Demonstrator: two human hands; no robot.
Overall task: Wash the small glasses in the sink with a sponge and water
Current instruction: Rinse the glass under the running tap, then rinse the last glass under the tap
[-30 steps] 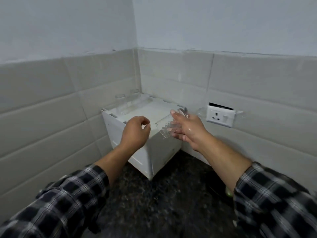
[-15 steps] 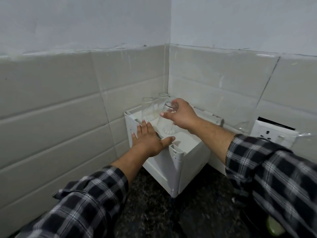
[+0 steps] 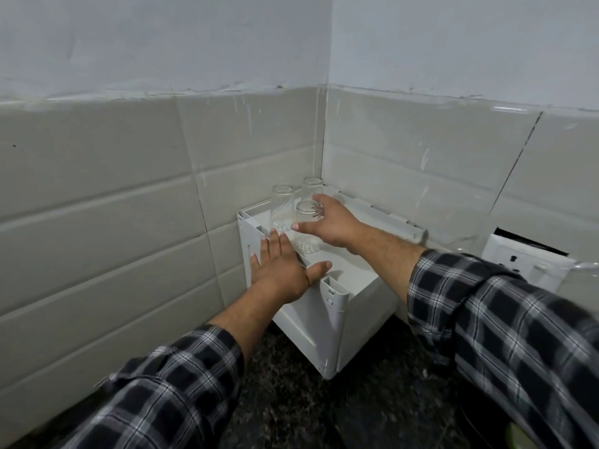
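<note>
Glass (image 3: 306, 245) stands inverted on the rack (image 3: 345, 268) beside two others (image 3: 282, 207) (image 3: 312, 188); your right hand (image 3: 334, 225) is open about it, left hand (image 3: 282, 273) flat on the rack edge: withdraw straight, without knocking it.

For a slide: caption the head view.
Open right hand at nearest of three small clear glasses on white plastic box; left hand flat on its rim.

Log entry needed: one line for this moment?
three glasses standing on white box | right hand open at nearest glass | left hand flat on box
</note>
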